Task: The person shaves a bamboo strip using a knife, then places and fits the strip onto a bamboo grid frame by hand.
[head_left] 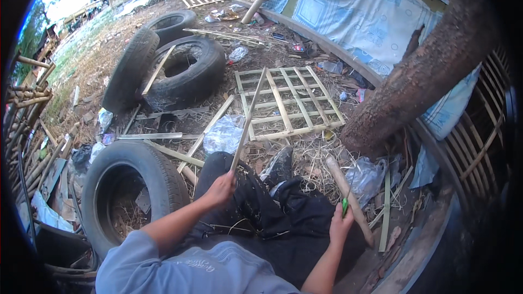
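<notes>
The left hand [222, 189], at 7 o'clock from the middle of the view, is closed in a fist around the lower end of a long strip [248, 122]. Its fingers curl fully, leaving no visible gap. The right hand [340, 227], at 5 o'clock, grips a green-handled knife [345, 207], fingers wrapped low on the handle and thumb lying along it. The hands are well apart.

The strip rises from the fist past the middle, its long axis running from 7 towards just after 12 o'clock. Its tip points away from the person and overlaps, in view, the near left side of a lattice [279, 100] at 1 o'clock; whether they touch, I cannot tell. The knife points between 12 and 1 o'clock, its thin blade hard to make out.

Just beside the knife, a pole [359, 220] slants from 11 towards 5 o'clock. A clear bag [368, 177] lies at 4 o'clock and another bag [223, 135] at 9, left of the strip. A tyre [169, 177] lies at 8 o'clock, near the left forearm.
</notes>
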Demonstrator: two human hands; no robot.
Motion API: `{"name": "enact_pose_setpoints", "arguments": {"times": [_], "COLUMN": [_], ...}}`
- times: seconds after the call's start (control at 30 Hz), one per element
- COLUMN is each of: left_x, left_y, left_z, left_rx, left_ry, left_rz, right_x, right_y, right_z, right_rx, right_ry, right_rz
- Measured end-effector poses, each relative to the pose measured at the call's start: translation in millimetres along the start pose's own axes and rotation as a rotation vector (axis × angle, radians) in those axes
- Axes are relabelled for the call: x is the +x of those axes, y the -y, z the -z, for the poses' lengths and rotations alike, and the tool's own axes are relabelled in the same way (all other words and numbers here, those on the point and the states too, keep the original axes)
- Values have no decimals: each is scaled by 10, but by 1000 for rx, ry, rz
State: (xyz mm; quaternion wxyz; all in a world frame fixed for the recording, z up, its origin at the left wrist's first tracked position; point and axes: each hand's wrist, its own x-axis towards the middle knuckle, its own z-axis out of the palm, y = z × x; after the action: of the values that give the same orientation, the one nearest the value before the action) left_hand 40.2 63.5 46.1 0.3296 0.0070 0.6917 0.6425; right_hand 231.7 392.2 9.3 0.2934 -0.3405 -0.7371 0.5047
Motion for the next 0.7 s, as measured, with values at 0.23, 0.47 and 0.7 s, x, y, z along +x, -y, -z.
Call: {"name": "enact_pose_setpoints", "arguments": {"times": [0.23, 0.47, 0.7], "left_x": [544, 1166, 983], "left_y": [-898, -902, -658], "left_z": [-813, -1189, -925], "left_rx": [-174, -146, 236], "left_ry": [-20, -2, 27], "left_rz": [-147, -315, -625], "right_x": [-96, 1, 107], "right_y": [55, -146, 152], "right_z": [139, -45, -184], "right_rx": [18, 95, -203], "right_ry": [-2, 51, 108], "right_rz": [91, -75, 24]}}
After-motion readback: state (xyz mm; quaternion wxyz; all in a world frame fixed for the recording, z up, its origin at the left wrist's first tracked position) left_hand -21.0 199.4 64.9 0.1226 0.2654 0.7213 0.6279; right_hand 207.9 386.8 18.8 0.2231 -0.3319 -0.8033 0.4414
